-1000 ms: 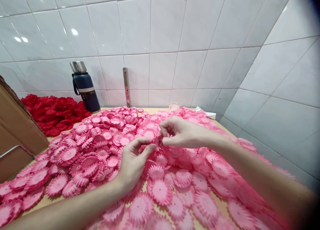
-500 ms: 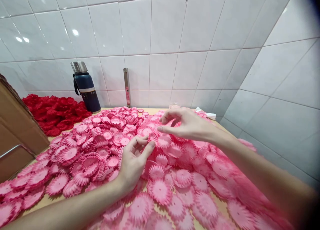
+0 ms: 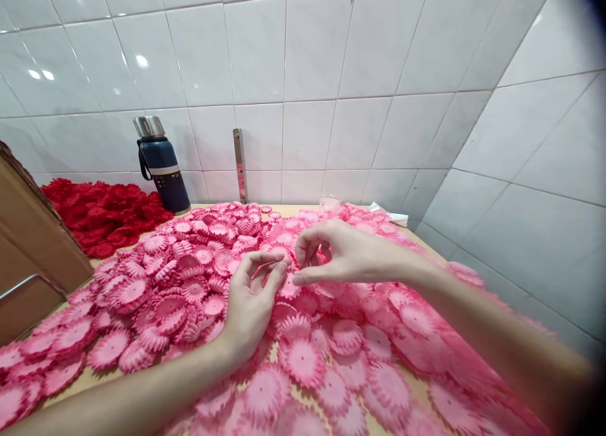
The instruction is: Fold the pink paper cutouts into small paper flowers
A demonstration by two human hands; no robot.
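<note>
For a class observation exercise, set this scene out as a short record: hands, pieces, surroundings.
Left hand: thumb and index finger close together; whether they pinch anything is unclear
Right hand: near the left hand, thumb and fingertips apart
Pink pieces: round, frilled, spread across the table
Red pile: back left, beside the bottle
Bottle: dark blue, near the tiled wall
Cardboard: left edge

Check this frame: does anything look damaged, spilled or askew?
The cardboard at the left has a ragged upper edge, possibly wear. The bottle seems to lean, but nearby tile lines slant likewise, so probably lens distortion. Nothing else stands out.
</note>
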